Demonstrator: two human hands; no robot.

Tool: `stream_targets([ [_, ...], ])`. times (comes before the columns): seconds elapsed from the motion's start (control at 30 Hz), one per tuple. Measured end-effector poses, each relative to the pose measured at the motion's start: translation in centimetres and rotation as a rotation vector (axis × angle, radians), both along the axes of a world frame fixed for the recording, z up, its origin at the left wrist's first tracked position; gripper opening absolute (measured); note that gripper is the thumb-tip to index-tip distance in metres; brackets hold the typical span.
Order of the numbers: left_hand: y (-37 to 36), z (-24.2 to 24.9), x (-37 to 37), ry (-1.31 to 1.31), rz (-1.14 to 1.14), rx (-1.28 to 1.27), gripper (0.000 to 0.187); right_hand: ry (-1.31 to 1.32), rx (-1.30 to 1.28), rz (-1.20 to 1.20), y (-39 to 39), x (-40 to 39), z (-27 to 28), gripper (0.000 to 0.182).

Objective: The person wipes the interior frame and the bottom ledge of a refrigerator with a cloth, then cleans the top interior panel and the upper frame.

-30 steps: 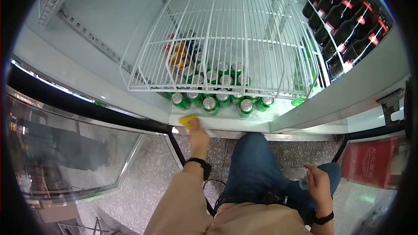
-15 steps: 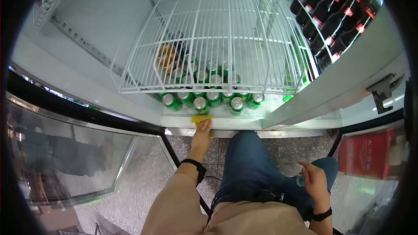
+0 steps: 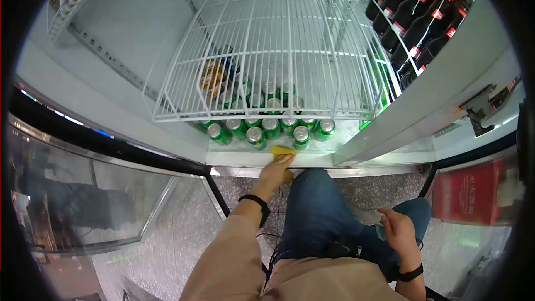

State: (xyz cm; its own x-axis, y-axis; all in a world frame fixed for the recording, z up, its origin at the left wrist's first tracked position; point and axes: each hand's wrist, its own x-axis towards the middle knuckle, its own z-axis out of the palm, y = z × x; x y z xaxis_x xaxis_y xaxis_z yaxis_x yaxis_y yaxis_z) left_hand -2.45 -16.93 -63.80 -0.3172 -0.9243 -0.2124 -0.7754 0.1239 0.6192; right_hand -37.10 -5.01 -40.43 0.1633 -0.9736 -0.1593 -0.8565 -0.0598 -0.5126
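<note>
My left hand (image 3: 274, 171) reaches to the front sill (image 3: 312, 160) of an open drinks fridge. Its fingers press a yellow cloth (image 3: 283, 151) onto the sill, and a bit of yellow also shows below the palm. Just behind the cloth stand green drink cans (image 3: 301, 137) with silver tops, in rows on the fridge floor. My right hand (image 3: 399, 231) is held over my right thigh, fingers curled. Something pale and bluish (image 3: 381, 232) shows beside its fingers; I cannot tell what it is.
A white wire shelf (image 3: 267, 117) hangs over the cans. Orange-labelled packs (image 3: 212, 76) stand behind them at left. Dark bottles with red caps (image 3: 422, 19) line a rack at right, beyond a white divider (image 3: 423, 106). Glass doors (image 3: 106, 200) stand swung out on both sides.
My left hand has slid the yellow cloth to the right along the sill. The right hand stays almost in place. The view has shifted slightly.
</note>
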Motion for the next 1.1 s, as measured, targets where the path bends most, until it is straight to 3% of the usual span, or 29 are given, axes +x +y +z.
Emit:
stream_targets([
  [0.17,-0.7,1.3,-1.9,-0.199,-0.179,-0.046,0.058,0.037,0.028,-0.009,0.0,-0.3,-0.4,0.018],
  [0.3,-2.7,-0.1,-4.8,-0.084,-0.227,-0.028,0.057,0.012,0.023,0.019,0.1,0.5,-0.1,0.019],
  [0.37,-3.5,-1.4,-6.6,-0.067,-0.3,-0.16,0.05,0.019,0.029,0.019,0.1,0.7,0.0,0.019],
  [0.47,-4.0,0.0,-10.0,-0.131,-0.395,-0.177,0.056,0.055,0.034,0.027,0.5,0.5,-0.4,0.019],
  [0.6,-3.4,1.3,-9.7,-0.036,-0.371,-0.099,0.053,0.077,0.058,0.031,1.5,0.2,-0.3,0.02],
  [0.77,-3.1,-0.7,-4.6,-0.047,-0.274,-0.247,0.044,0.048,0.021,-0.035,1.9,-0.7,-0.1,0.019],
  [0.83,-2.6,-1.0,-5.6,-0.249,-0.316,-0.398,0.044,0.062,0.008,-0.03,2.1,-1.1,-0.4,0.019],
  [0.93,-3.5,-0.8,-8.6,-0.248,-0.424,-0.385,0.044,0.044,0.019,-0.031,2.1,-0.8,-0.4,0.019],
  [1.07,-4.0,-1.1,-8.1,0.047,-0.288,-0.202,0.041,0.029,-0.003,0.011,2.4,-0.8,-0.2,0.02],
  [1.1,-3.5,0.2,-6.8,0.016,-0.231,-0.177,0.04,0.029,-0.002,-0.011,2.4,-0.9,-0.1,0.02],
])
